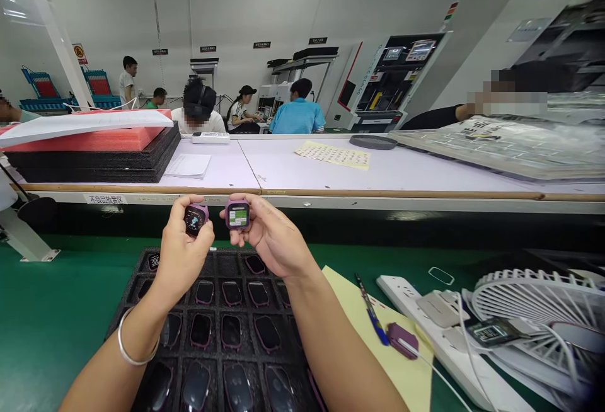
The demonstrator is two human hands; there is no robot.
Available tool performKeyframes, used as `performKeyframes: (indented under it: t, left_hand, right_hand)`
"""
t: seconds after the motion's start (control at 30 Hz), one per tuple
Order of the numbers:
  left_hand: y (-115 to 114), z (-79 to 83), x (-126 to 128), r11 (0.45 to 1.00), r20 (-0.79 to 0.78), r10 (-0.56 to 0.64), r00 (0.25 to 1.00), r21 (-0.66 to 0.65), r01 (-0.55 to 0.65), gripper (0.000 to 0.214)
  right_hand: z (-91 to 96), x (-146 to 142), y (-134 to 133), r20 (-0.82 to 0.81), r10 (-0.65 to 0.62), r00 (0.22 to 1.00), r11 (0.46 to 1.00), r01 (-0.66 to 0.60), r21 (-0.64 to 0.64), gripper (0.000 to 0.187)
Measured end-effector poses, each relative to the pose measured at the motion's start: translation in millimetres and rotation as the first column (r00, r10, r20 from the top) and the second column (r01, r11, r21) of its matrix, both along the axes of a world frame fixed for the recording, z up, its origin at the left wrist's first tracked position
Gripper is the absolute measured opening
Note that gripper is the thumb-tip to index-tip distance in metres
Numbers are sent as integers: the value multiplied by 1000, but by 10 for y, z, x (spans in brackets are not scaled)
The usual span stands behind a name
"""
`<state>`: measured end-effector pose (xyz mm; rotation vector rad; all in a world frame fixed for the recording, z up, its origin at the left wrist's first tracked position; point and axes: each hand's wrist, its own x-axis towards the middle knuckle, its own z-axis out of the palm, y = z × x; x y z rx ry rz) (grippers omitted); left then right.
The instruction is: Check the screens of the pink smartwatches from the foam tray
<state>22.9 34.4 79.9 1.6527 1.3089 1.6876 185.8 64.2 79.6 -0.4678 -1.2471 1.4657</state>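
My left hand (182, 249) is closed around a purple smartwatch body (195, 218) whose screen is dark with a small picture. My right hand (274, 235) grips a second purple smartwatch body (237, 214) with a lit green and white screen. Both are held side by side above a black foam tray (142, 276) whose cells hold several more purple watch bodies. A silver bangle (135, 349) circles my left wrist.
A yellow sheet (350, 298) with a blue pen (371, 311) lies right of the tray, beside a purple charger puck (403, 339), a white power strip (411, 302) and a white fan (543, 302). Beyond the raised white shelf (378, 176), several people sit working.
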Motion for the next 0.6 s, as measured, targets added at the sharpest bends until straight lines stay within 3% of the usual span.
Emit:
performKeyframes:
  t: [0.17,0.33,0.6]
  left_hand:
    - [7,-14,9,1000,21,-8,1000,-2,9,35]
    - [2,-35,10,999,-61,38,997,15,-37,34]
    - [6,-34,27,1000,-10,25,1000,10,-25,34]
  right_hand:
    - [-23,9,25,1,7,1000,1000,-7,-16,30]
    - [-45,26,52,8,-23,1000,999,23,-28,34]
    - [-39,55,54,61,-62,996,997,64,-38,39]
